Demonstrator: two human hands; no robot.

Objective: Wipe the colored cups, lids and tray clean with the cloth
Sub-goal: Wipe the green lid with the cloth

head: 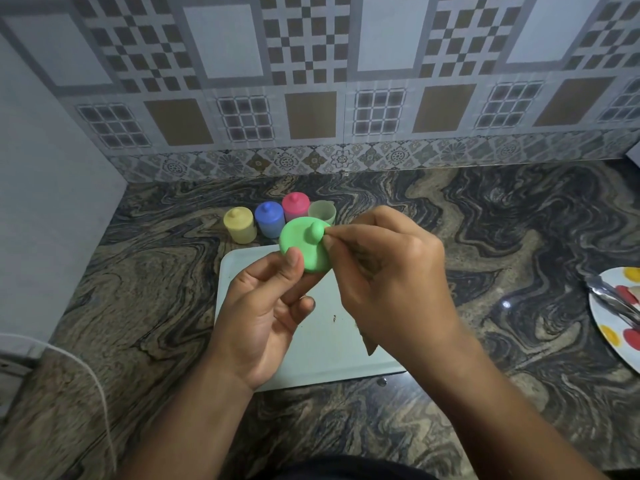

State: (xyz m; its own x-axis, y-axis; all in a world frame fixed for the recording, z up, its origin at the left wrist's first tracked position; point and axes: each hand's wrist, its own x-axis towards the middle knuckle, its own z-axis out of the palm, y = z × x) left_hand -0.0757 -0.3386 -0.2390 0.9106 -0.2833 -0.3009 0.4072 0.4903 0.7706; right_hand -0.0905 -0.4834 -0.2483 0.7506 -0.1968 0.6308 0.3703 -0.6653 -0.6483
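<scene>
Fingers (294,261) of the left hand (266,306) grip the green lid (301,242) at frame centre. The right hand (391,271) pinches a cloth (370,344) at its knob, above the tray (332,356). Behind, the yellow cup (239,226), blue cup (270,220), pink cup (295,207) and an open cup (322,212) stand on the desk (485,237).

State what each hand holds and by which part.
Left hand grips the lid by its rim; right hand pinches the bunched cloth in its fingers, beside the knob.

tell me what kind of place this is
Most likely a home kitchen counter: a patterned tile backsplash, a dark marbled stone countertop running up to it, and a spotted plate with metal tongs at the right edge.
</scene>
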